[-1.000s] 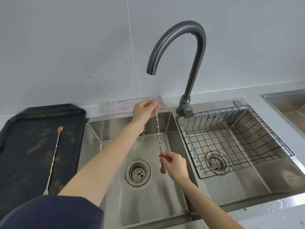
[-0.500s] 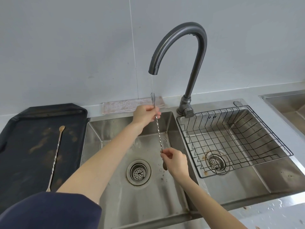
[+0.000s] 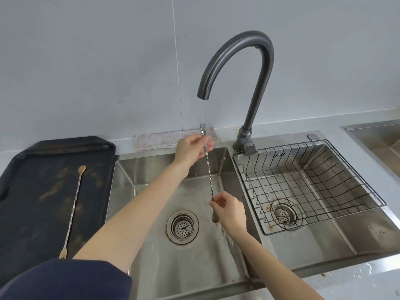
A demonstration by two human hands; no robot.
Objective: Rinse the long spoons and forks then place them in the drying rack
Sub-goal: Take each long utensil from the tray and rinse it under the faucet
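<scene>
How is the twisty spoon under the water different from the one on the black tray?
The held spoon stands nearly upright, fork end up in the tap stream, pinched by the left hand and right hand. The tray spoon lies flat on the black tray, untouched, with its fork end toward the person. The held one looks silvery; the tray one looks brownish. Both are long, thin and twisted.

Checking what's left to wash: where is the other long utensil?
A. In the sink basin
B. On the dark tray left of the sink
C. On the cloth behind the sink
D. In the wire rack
B: it lies on the dark tray, utensil untouched.
</scene>
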